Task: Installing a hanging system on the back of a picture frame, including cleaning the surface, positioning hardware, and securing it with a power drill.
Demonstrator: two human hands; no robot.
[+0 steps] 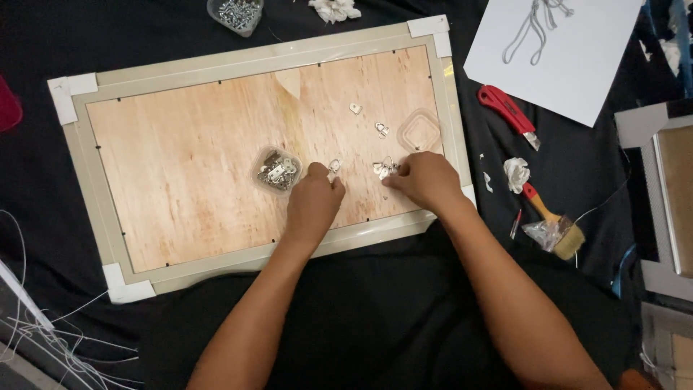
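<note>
Lying face down on a black cloth (375, 318), a picture frame (108, 217) with pale borders and white corner protectors is shown with its plywood backing (188, 166) turned upward. Small metal hanger fittings are being handled on the board by two bare hands. The left hand (312, 202) is curled, its fingertips pinched on one small metal hanger (333, 167). The right hand (426, 179) is likewise closed, its fingers pressed to a little cluster of hangers (384, 169) just beside it. A small clear plastic tub of hangers (277, 170) is seen just left of the left hand, and its square clear lid (420, 131) lies above the right hand. Two loose fittings (381, 129) rest on the wood between them. A second clear tub of screws (235, 13) stands beyond the frame's top edge. To the right, a white sheet of paper (570, 65), a red utility knife (508, 113) and a red-handled brush (554, 221) are laid on the cloth.
</note>
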